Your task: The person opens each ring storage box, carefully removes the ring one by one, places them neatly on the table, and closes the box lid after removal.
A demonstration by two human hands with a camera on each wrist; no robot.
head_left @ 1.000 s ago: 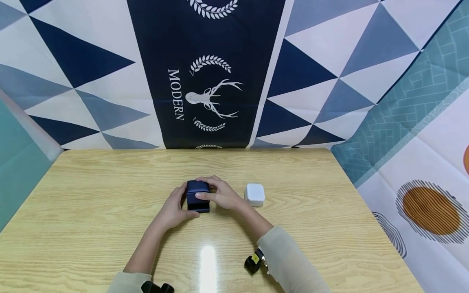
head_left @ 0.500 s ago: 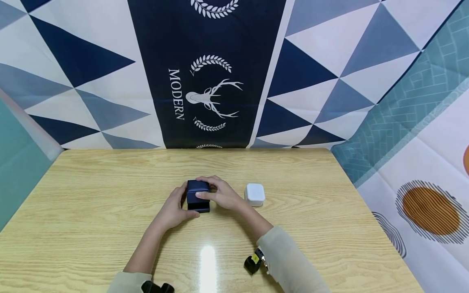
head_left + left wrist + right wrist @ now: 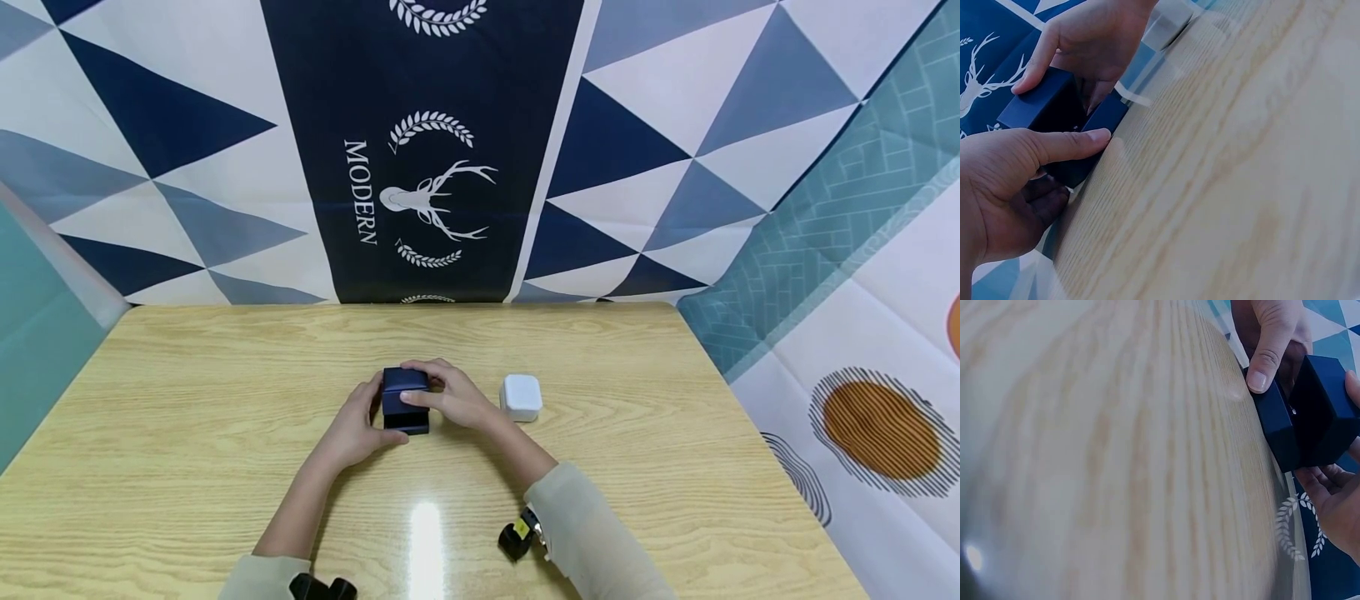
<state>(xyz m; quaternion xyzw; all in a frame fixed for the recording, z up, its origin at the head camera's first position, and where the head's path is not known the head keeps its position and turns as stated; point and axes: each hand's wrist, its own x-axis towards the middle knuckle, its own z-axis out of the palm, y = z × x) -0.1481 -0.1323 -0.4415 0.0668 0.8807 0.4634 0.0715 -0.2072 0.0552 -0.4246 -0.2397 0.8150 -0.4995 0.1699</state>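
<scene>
Wood-grain tabletop (image 3: 187, 467) beneath, patterned cloth (image 3: 427, 167) behind. Near mid-surface, dark blue box (image 3: 394, 408), lid (image 3: 1332, 406) parted from base (image 3: 1274, 425). Gripped at base by left hand (image 3: 360, 427), pinched at lid by right hand (image 3: 456, 400). Best to brace base, swing lid evenly, avoid nudging white cube (image 3: 521, 397).

The tabletop (image 3: 187, 467) is light yellow-brown wood with wavy lines in it. A long white patch of light (image 3: 426, 550) shines on its near part. Behind it is a big cloth (image 3: 615, 150) with white, grey-blue and dark blue triangles. Down its middle goes a very dark blue band (image 3: 465, 75). On the band are a white deer head (image 3: 408, 200), curved leaves (image 3: 431, 125) and the word MODERN (image 3: 360, 192), turned sideways. The left side is plain blue-green (image 3: 37, 350). On the right is a blue-green strip (image 3: 847, 200) with brick-like lines, then white cloth (image 3: 787, 350) with a brown-orange oval (image 3: 881, 431) ringed by little dark lines.
</scene>
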